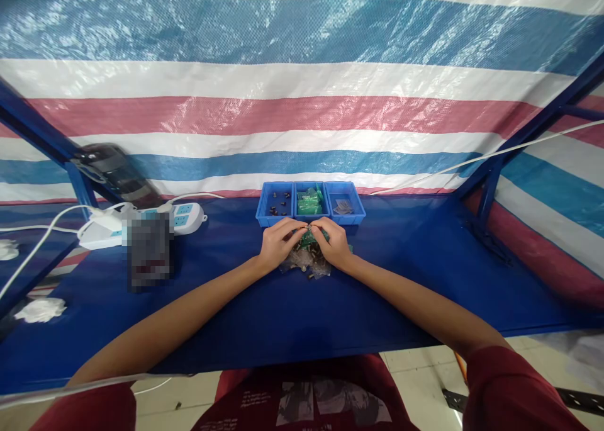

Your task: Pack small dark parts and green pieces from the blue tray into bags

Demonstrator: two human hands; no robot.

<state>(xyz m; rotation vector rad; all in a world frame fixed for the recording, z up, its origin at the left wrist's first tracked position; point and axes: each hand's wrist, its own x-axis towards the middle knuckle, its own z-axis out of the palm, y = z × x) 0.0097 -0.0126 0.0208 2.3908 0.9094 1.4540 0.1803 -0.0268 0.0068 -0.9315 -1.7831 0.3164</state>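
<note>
While both forearms are extending over the blue desk (377, 318), the left hand (277, 245) and the right hand (334, 243) are sitting fingertip to fingertip just in front of three bins. Each grip is pinching, thumb against finger, at a small part (307, 227) (its exact kind is proving too small to tell). That part is sitting between the two hands, above a loose heap. Under the hands, a clear bag (321, 268) is lying on the desk, small metal fittings (310, 276) are lying in and beside it, and green material is showing below the fingers.

Behind the hands, the bins are standing side by side: the left bin (267, 221) is holding scattered dark fittings, the middle bin (309, 217) is holding green packets (309, 201), and the right bin (352, 219) is holding flat grey pieces (342, 206).

Well to the left, a white power strip (189, 217) is lying partly behind a pixelated dark object (150, 251). A striped sheet (302, 113) is hanging behind the desk.
</note>
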